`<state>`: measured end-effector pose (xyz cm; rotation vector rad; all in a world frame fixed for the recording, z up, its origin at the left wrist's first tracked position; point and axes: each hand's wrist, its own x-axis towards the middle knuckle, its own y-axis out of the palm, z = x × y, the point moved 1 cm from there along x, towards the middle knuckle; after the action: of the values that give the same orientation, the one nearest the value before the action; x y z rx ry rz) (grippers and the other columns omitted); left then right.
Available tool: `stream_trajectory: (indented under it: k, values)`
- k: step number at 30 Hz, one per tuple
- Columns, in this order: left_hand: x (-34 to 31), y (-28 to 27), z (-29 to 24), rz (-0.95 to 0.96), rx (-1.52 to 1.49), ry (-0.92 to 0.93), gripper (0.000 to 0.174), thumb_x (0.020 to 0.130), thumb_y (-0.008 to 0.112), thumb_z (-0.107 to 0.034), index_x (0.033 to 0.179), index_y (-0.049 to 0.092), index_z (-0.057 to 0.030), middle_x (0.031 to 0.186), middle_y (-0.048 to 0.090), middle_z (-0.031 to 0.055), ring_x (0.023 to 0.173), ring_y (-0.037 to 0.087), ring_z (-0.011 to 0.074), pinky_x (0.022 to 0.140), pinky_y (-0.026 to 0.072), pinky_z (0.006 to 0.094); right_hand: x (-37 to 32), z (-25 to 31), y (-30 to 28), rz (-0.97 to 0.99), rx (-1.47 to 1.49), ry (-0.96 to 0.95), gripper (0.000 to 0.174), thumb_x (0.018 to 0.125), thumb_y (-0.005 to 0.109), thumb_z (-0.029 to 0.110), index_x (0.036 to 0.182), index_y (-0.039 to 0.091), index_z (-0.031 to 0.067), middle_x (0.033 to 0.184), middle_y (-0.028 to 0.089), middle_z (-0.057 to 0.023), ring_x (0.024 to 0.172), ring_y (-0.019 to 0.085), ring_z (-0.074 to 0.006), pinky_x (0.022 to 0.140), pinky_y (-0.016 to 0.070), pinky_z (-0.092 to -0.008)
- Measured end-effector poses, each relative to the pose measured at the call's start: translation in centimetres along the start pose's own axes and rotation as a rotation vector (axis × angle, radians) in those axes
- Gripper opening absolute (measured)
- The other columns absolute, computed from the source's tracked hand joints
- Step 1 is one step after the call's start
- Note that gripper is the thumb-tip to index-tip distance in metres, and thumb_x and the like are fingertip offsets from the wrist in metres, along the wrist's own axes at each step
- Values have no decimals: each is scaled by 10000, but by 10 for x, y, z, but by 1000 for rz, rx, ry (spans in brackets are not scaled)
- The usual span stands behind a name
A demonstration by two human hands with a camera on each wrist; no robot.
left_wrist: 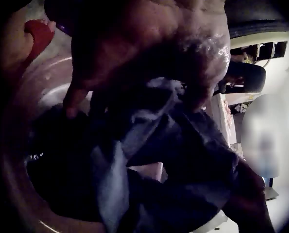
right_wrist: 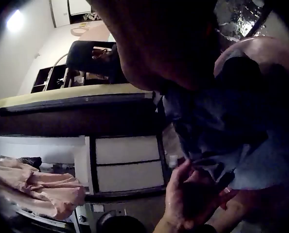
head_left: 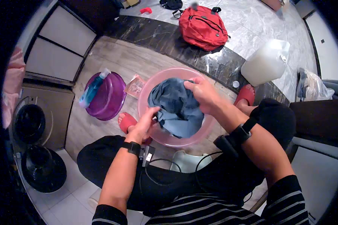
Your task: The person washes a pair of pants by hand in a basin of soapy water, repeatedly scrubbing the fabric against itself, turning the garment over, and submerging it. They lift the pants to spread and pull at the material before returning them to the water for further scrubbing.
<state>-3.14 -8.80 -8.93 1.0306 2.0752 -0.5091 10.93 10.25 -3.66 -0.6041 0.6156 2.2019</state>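
Observation:
A blue denim garment point(head_left: 182, 125) is bunched up over a pink basin point(head_left: 208, 131) on the floor between the person's feet. My left hand point(head_left: 144, 122) grips its near left edge; in the right wrist view, thumb and fingers of that left hand point(right_wrist: 185, 196) close on the cloth. At the garment's far right edge, my right hand point(head_left: 202, 92) pinches a fold between thumb and fingers. The left wrist view shows the denim point(left_wrist: 183, 145) stretched in folds between both hands, with wet-looking skin on the left hand point(left_wrist: 149, 43). The basin's inside is mostly hidden under the cloth.
Left of the basin, a bottle of blue liquid point(head_left: 94, 90) lies across a purple basin point(head_left: 114, 93). A printed packet point(head_left: 135, 86) touches the pink basin. Beyond are a red backpack point(head_left: 204, 30) and a whitish jug point(head_left: 264, 63) with a small cap point(head_left: 235, 84) nearby.

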Motion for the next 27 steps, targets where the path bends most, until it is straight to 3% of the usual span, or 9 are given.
stream_trajectory:
  k: [5, 6, 9, 11, 15, 19, 23, 25, 27]
  values:
    - [11, -2, 14, -48, 434, 49, 436, 801, 611, -244, 1135, 502, 13, 825, 609, 105, 611, 576, 201, 559, 494, 361, -12, 3, 14, -15, 34, 0, 211, 891, 584, 201, 1035, 574, 47, 861, 628, -85, 741, 589, -192, 650, 500, -374]
    - [44, -18, 42, -95, 373, 83, 333, 783, 612, -184, 1038, 559, 22, 704, 590, 102, 442, 492, 198, 399, 402, 349, -8, 4, 11, -13, 20, -20, 207, 889, 586, 201, 1029, 574, 48, 857, 629, -85, 738, 590, -192, 651, 501, -373]
    - [29, -28, 6, -73, 368, 187, 226, 769, 595, -113, 951, 593, 21, 644, 566, 74, 447, 477, 177, 384, 353, 347, -14, 23, 3, 12, 135, -26, 201, 883, 590, 195, 1017, 577, 46, 848, 630, -83, 728, 590, -191, 654, 500, -368]
    - [-3, -18, -24, -265, 17, 151, 276, 742, 526, -6, 1012, 572, 29, 845, 607, 101, 680, 557, 179, 557, 430, 332, -18, 28, -1, 18, 187, -12, 195, 879, 589, 189, 1009, 581, 43, 846, 631, -81, 726, 591, -190, 652, 498, -364]
    - [-23, -29, -55, -52, -337, 437, 376, 693, 480, 49, 1056, 572, 8, 976, 629, 95, 859, 594, 235, 792, 476, 329, -18, 18, -10, -23, 86, -30, 189, 874, 585, 175, 1007, 585, 40, 845, 633, -78, 738, 596, -186, 657, 496, -360]
    - [-30, -39, -50, 205, -408, 390, 467, 675, 482, 57, 1131, 562, -1, 1069, 630, 104, 987, 601, 239, 917, 457, 329, -27, 22, -22, -42, -2, -45, 187, 908, 591, 157, 1063, 537, 66, 856, 613, -44, 765, 589, -143, 690, 497, -305]
    - [-27, -43, -32, 182, 30, 206, 435, 701, 542, 48, 1135, 514, 29, 938, 612, 90, 830, 590, 201, 740, 489, 315, -7, 5, -38, -143, -162, -205, 203, 906, 601, 175, 1070, 538, 73, 875, 609, -36, 767, 570, -126, 689, 479, -297]
    - [0, -48, -14, 211, 789, 203, 388, 726, 597, -31, 1097, 514, 50, 834, 637, 136, 748, 588, 199, 649, 466, 331, -2, 0, -41, -149, -231, -249, 221, 904, 603, 179, 1088, 540, 73, 896, 610, -35, 779, 562, -119, 696, 474, -293]
    - [3, -36, 3, 207, 1042, 173, 429, 740, 625, -90, 1133, 516, 44, 947, 648, 190, 837, 625, 290, 741, 490, 378, -2, -6, -40, -147, -384, -273, 266, 869, 622, 210, 1083, 572, 60, 964, 636, -83, 898, 592, -198, 794, 472, -328]
